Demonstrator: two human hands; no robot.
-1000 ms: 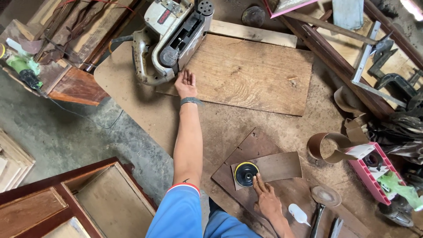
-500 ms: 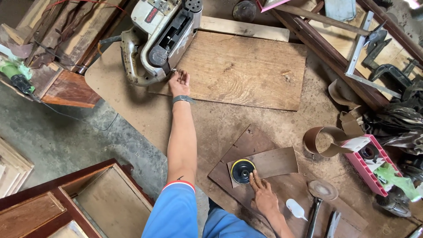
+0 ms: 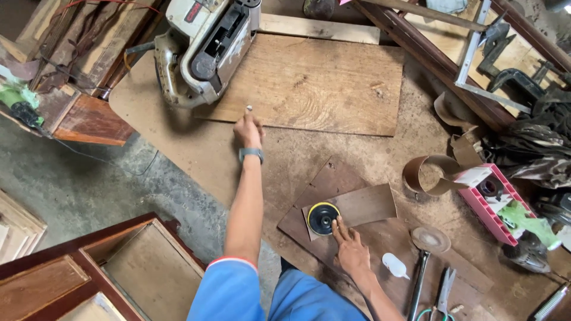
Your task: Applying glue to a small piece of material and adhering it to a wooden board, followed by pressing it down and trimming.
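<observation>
My left hand (image 3: 248, 129) had pulled back frm the grey belt sander (image 3: 205, 50), pinching a small metal pin (image 3: 248, 109), upper centre; right hand (image 3: 351, 249) lay open, fingertips touching the yellow-rimmed black sanding disc (image 3: 323, 218).

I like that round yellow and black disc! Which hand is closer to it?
The right hand. Its fingertips reach the yellow and black disc. The left hand is stretched far up the workbench, holding a small metal piece near the belt sander.
</observation>
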